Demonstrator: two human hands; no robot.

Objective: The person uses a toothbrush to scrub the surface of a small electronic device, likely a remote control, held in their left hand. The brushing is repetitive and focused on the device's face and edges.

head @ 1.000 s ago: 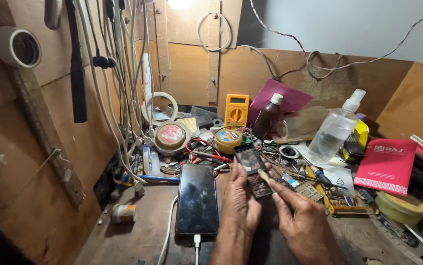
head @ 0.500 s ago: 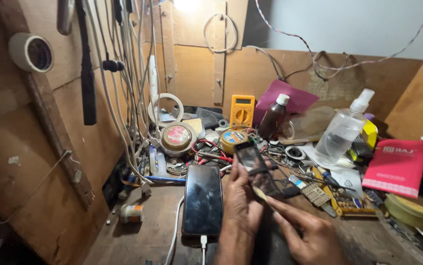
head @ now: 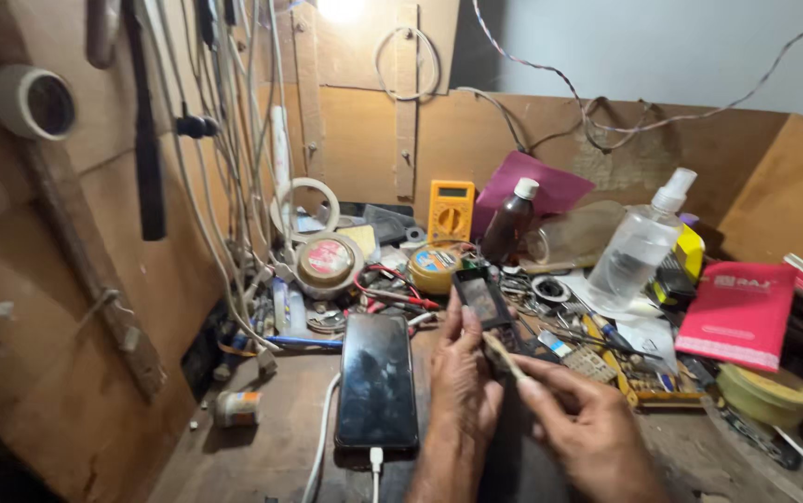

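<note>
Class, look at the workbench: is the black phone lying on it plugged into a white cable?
Yes, a white cable is plugged into the near end of the black phone, which lies flat on the bench.

A black smartphone [head: 377, 380] lay face up on the wooden tabletop [head: 271, 456], a white cable at its six o'clock end. A yellow multimeter [head: 451, 210] stood at its one o'clock, a clear spray bottle [head: 639, 248] and red booklet [head: 741, 313] toward three o'clock.

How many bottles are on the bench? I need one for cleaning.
2: a brown bottle with a white cap, standing by the yellow meter, and a clear spray bottle leaning to its right. The clutter may hide more.
</note>
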